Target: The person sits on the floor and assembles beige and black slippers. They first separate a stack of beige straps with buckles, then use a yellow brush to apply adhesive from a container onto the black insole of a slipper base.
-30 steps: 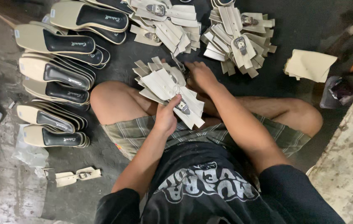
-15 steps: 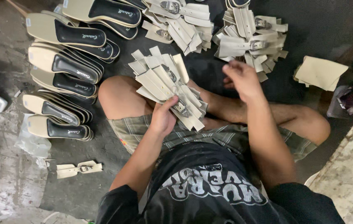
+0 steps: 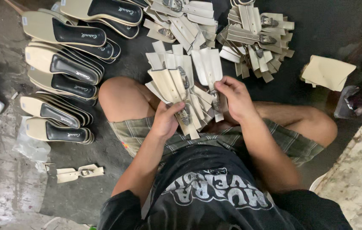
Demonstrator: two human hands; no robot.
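I sit cross-legged on the floor. My left hand (image 3: 165, 120) grips a fanned bundle of beige sandal straps with metal buckles (image 3: 176, 87) above my lap. My right hand (image 3: 233, 98) pinches one more beige buckle strap (image 3: 207, 68) by its buckle end and holds it against the right side of the bundle. Two heaps of the same straps lie on the floor ahead: one heap at centre (image 3: 181, 19), another to the right (image 3: 255, 38).
Stacks of beige sandal soles with black insoles (image 3: 64, 64) line the floor at left. A single loose strap (image 3: 79, 172) lies near my left elbow. Beige cut sheets (image 3: 326, 72) and a small dark container (image 3: 353, 102) sit at right, beside a concrete ledge (image 3: 360, 179).
My right hand reached out to the right-hand heap, then came back with one strap and now holds it against the bundle. My left hand kept hold of the bundle.
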